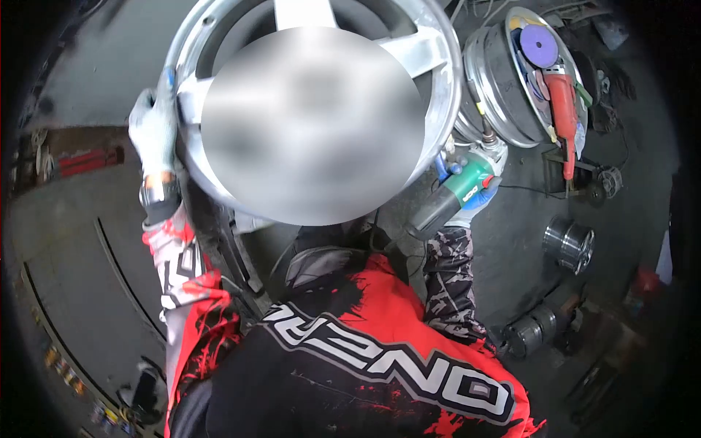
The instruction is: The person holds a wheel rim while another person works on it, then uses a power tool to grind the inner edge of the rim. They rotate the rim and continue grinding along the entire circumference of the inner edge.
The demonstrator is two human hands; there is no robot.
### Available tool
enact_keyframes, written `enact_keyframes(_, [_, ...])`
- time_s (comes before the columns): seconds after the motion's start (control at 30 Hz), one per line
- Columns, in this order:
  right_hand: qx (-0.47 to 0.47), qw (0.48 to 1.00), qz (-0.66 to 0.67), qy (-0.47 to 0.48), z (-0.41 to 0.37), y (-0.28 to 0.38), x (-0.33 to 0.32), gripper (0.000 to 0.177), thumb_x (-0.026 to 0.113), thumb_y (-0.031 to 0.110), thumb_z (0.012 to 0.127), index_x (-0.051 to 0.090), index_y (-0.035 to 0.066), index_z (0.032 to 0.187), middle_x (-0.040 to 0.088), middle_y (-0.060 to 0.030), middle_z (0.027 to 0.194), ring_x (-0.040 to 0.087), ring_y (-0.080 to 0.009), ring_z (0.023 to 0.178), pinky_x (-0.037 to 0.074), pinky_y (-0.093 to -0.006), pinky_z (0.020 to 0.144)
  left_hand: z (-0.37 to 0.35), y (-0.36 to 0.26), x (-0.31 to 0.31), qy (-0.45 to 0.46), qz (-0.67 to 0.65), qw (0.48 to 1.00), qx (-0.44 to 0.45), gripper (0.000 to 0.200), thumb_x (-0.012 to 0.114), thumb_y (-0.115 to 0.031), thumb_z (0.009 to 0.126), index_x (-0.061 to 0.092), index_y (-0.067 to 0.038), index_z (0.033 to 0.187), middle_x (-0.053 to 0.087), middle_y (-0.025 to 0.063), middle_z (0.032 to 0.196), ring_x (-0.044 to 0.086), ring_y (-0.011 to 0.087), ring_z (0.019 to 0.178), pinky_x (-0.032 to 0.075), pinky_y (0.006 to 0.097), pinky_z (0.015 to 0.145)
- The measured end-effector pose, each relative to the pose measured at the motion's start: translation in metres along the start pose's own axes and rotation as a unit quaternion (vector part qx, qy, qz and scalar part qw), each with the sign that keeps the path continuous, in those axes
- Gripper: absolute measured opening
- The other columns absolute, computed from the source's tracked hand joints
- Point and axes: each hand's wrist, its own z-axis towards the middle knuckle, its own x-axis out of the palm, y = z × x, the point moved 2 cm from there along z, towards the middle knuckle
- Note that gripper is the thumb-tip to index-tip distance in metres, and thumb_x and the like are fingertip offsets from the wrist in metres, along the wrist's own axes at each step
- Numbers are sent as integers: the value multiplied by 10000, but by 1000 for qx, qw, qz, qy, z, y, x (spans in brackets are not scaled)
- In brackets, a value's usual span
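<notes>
A large silver alloy wheel [447,55] stands in front of me, its middle covered by a blurred oval. My left hand [155,130], in a pale glove with a blue patch near the fingertips, grips the wheel's left edge. On the other side, my right hand [478,203], gloved in white and blue, is wrapped around a green-and-black grinder [461,182]. The tool's metal head [494,150] points up, and a thin shaft rises from it close beside the wheel's right edge.
At the upper right, another wheel rim [504,87] carries a red power tool [561,106] and a purple round pad [539,46]. More rims [568,245] lie on the floor at right. A red object [87,163] is at far left.
</notes>
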Motion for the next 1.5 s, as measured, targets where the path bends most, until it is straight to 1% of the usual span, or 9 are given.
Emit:
enact_keyframes(0.23, [39,998,-37,43,-61,53,-12,801,747,584,953,545,-24,1434,648,-194,1260,660,-376,1129,297,-674,1278,-175,-17,-29,-130,-168,976,52,339,668,-254,1068,709,34,1242,755,156,1144,688,215,1048,535,361,978])
enact_keyframes(0.3, [38,995,-86,17,-81,71,-26,804,739,584,958,540,-28,1440,642,-200,1287,651,-378,1153,340,-652,1256,-255,-39,-10,62,-279,939,-192,288,659,-227,1067,717,20,1203,747,144,1082,690,229,993,544,379,910])
enact_keyframes(0.37, [28,991,-133,-6,-100,83,-40,799,723,560,972,521,-44,1455,628,-203,1332,640,-390,1182,447,-594,1175,-329,-23,48,57,-164,985,17,281,702,-258,1035,729,-19,1181,739,129,1042,689,216,968,542,381,890])
enact_keyframes(0.5, [36,987,-153,-17,-177,96,19,729,710,458,990,499,-1,1514,629,-194,1341,648,-395,1196,486,-570,1136,-447,-101,11,343,-304,888,-48,314,727,-275,1024,716,-31,1222,738,119,1131,706,209,1046,548,361,963])
enact_keyframes(0.73, [-40,928,-371,7,-184,90,47,696,765,196,946,456,26,1545,622,-225,1380,648,-362,1255,566,-545,1061,-462,-177,54,474,-441,756,97,618,724,-301,1038,493,-10,1532,664,177,1352,657,212,1234,520,371,1086])
enact_keyframes(1.0, [-134,749,-649,11,-210,41,101,1101,974,97,716,335,58,1611,540,-128,1462,588,-234,1323,508,-391,1100,-453,-167,16,540,-518,657,90,929,792,-330,958,286,-17,1672,456,160,1598,434,227,1480,355,401,1240])
enact_keyframes(1.1, [-43,780,-622,63,-221,8,131,1106,981,113,689,356,87,1601,523,-137,1506,555,-261,1382,486,-423,1147,-449,-137,5,551,-605,575,-5,1057,883,-312,874,260,-6,1672,453,167,1624,427,238,1505,321,399,1277])
enact_keyframes(1.47, [36,618,-765,178,-250,-131,149,1023,969,125,691,447,-16,1560,650,-241,1312,683,-408,1195,565,-458,1001,-422,34,-9,594,-590,510,-195,925,984,-238,765,511,-13,1527,657,53,1409,633,166,1284,512,350,1129])
enact_keyframes(1.5, [12,646,-742,177,-250,-143,144,1005,968,119,695,456,-15,1549,651,-239,1311,683,-403,1195,567,-459,999,-414,39,-8,613,-615,435,-236,664,770,-136,980,477,-51,1570,599,84,1476,583,159,1335,482,350,1162])
